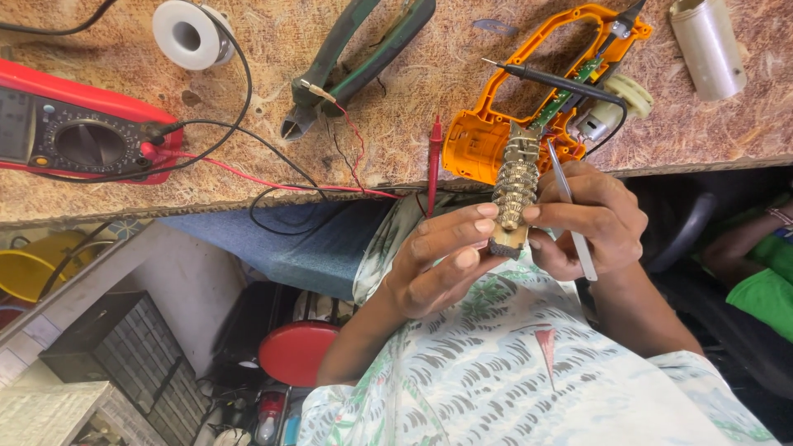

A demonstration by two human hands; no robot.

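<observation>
Metal coiled soldering-iron stand (515, 183) pinched between both thumbs | left hand (438, 260) cupped beneath, fingers curled | right hand (591, 219) also grips tweezers (572, 208) | orange tool housing (504, 124) behind.

A red multimeter (78, 132), solder spool (190, 33) and green pliers (355, 58) lie on the bench.

1. Chipboard workbench (413, 124), rough flaked surface, front edge running across the view.
2. Red multimeter (78, 132) at left; its black and red leads trail over the top toward the edge.
3. White solder spool (188, 33) behind the meter.
4. Green-handled pliers (355, 58) at centre.
5. Red probe (434, 161) lying near the front edge.
6. Opened orange tool housing (529, 91), circuit board and small motor exposed, black probe across it.
7. White cylinder (708, 45) at far right.
</observation>
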